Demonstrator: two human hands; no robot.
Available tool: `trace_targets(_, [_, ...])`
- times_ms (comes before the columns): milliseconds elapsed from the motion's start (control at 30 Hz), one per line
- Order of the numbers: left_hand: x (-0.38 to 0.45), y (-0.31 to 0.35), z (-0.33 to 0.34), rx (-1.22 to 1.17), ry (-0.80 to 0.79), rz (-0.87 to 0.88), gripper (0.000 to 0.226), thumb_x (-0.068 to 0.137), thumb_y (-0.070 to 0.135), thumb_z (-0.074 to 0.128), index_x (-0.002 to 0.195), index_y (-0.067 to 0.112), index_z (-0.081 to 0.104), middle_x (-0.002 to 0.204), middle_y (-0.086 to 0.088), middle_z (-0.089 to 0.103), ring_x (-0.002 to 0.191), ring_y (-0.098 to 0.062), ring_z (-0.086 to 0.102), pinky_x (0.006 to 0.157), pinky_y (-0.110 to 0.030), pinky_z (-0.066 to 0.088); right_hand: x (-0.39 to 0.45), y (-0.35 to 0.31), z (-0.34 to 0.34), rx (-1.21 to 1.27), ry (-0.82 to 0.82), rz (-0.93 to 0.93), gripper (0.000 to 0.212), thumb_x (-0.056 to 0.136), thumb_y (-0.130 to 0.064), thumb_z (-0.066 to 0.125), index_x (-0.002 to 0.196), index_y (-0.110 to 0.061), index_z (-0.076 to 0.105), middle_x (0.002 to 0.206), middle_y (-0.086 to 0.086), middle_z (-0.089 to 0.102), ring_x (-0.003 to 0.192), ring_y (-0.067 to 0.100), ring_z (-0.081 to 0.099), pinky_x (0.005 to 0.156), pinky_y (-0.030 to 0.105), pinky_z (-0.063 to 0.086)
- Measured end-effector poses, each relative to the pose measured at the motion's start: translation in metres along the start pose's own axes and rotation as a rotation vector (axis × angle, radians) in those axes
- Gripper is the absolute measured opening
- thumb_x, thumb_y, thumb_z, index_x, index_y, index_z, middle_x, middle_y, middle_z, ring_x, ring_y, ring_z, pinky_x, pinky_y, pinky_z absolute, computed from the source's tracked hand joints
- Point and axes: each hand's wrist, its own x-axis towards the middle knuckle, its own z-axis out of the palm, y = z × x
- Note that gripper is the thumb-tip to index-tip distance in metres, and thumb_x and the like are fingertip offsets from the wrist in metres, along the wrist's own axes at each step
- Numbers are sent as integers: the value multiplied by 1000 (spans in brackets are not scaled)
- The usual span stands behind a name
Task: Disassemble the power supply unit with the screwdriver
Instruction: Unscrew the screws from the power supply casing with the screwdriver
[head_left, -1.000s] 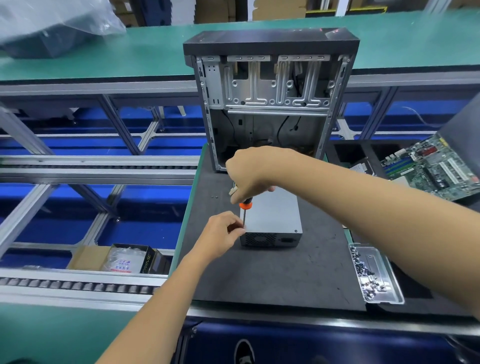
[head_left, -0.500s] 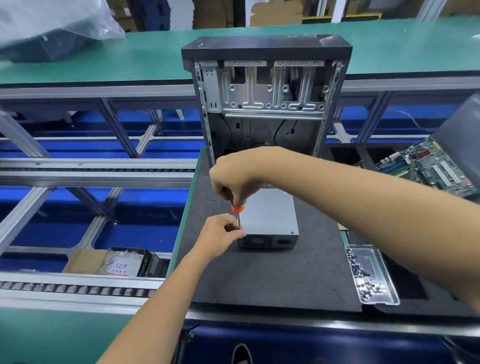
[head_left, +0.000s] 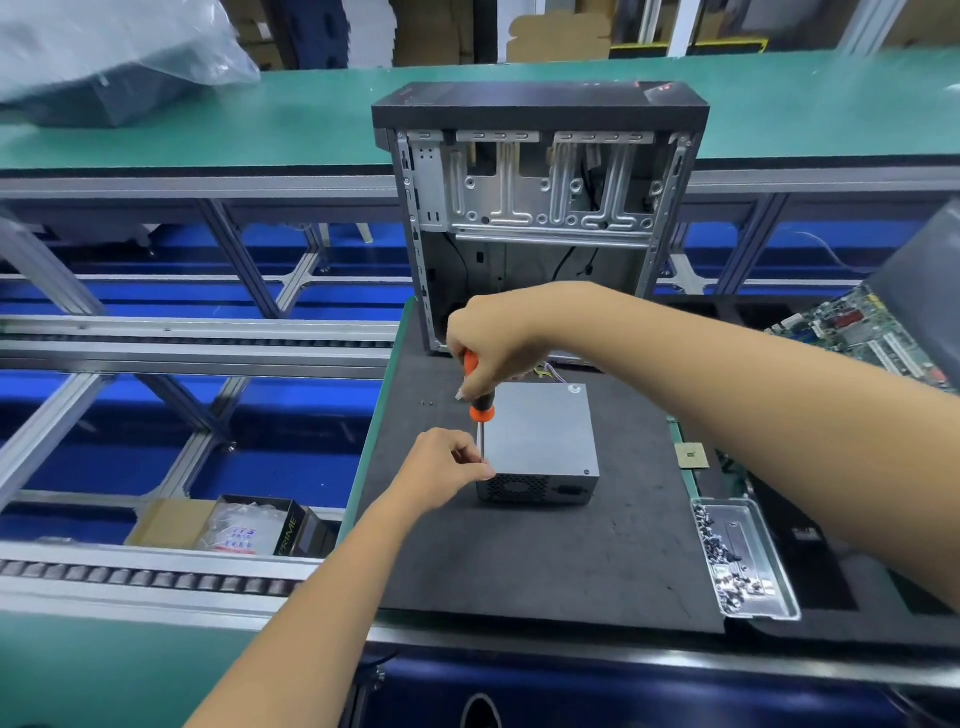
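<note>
The right hand grips the screwdriver; the left hand pinches its shaft at the power supply unit's 9 o'clock edge. If tilted, the tip may slip off the screw.

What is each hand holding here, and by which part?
The right hand holds the screwdriver by its orange-and-black handle. The left hand pinches the lower shaft at the near left corner of the power supply unit.

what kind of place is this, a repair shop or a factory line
Most likely a factory line for taking computers apart: roller conveyors run beside the green bench, a stripped PC case stands on the mat, and a motherboard and a tray of screws sit alongside.
</note>
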Motion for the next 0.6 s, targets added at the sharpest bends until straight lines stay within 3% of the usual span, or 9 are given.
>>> trace_targets(100, [0, 1, 0, 7, -13, -6, 25, 69, 23, 81, 58, 12, 61, 74, -9, 70, 56, -10, 51, 58, -26, 44, 0, 0, 1, -58, -23, -100, 14, 79, -12, 73, 87, -15, 63, 82, -2, 59, 75, 14, 56, 55, 22, 39])
trace_targets(167, [0, 2, 0, 6, -15, 3, 26, 70, 21, 81, 58, 12, 60, 73, -8, 70, 55, -8, 51, 57, -24, 44, 1, 1, 3, -14, -12, -125, 10, 80, -15, 72, 86, -18, 64, 85, -3, 62, 77, 13, 58, 57, 21, 42])
trace_targets(200, [0, 2, -1, 3, -17, 5, 26, 70, 21, 81, 58, 12, 60, 73, -7, 70, 55, -7, 51, 57, -23, 43, 0, -1, 4, 7, 10, -123, 7, 83, -22, 70, 85, -18, 64, 83, -3, 63, 75, 12, 59, 57, 21, 43])
trace_targets(267, [0, 3, -1, -3, -27, 3, 25, 71, 20, 81, 60, 9, 61, 73, -7, 71, 56, -8, 52, 59, -24, 44, 1, -2, 5, 53, 60, -89, 20, 93, -31, 54, 77, -18, 56, 75, 0, 60, 69, 16, 56, 56, 26, 41])
trace_targets(367, [0, 4, -2, -9, -37, -4, 26, 72, 19, 80, 63, 4, 60, 76, -10, 71, 57, -11, 51, 59, -26, 44, 6, -2, 10, 47, 131, 3, 18, 95, -18, 39, 79, -14, 46, 72, 2, 49, 62, 18, 43, 52, 30, 29])
trace_targets(500, [0, 6, -2, 5, -44, 9, 26, 72, 18, 80, 63, 3, 59, 72, -2, 71, 56, -8, 50, 58, -24, 45, 5, -1, 8, 108, 128, -7, 1, 89, -16, 50, 88, -16, 49, 78, 0, 53, 64, 12, 44, 52, 26, 30])
trace_targets(600, [-1, 6, -3, -20, -37, 35, 30, 71, 16, 81, 61, 2, 57, 63, -6, 65, 57, -10, 49, 59, -23, 41, -2, -1, 4, 248, 91, -78, 14, 81, -19, 65, 91, -18, 54, 85, -3, 56, 68, 8, 49, 53, 23, 35])
